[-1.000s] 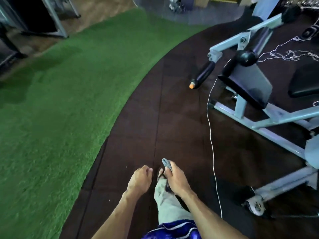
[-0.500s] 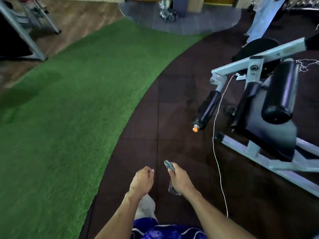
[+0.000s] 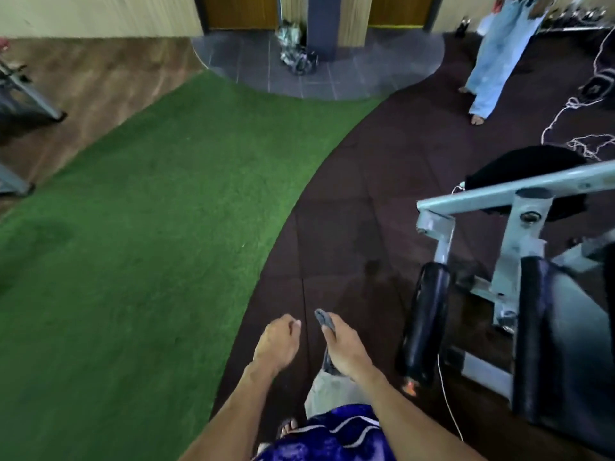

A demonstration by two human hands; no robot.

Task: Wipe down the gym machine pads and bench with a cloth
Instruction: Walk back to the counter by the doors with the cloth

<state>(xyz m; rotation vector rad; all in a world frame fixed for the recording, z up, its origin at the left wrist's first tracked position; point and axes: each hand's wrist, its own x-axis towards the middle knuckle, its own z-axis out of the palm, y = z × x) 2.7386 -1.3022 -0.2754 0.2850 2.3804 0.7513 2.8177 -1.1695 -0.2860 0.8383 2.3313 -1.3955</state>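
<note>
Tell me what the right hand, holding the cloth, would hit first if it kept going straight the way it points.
Probably nothing soon: the right hand with the cloth points ahead over bare dark rubber floor. The black roller pad lies off to its right, though depth is unclear.

The floor has several parts: dark rubber tiles (image 3: 349, 227) fill the middle and right of the frame, green artificial turf (image 3: 149, 244) the left, wood flooring (image 3: 100, 81) the upper left, grey tiles (image 3: 332, 74) the top centre. The gym machine (image 3: 519, 227) stands on the rubber at right, beside a white cord (image 3: 449, 410).
</note>
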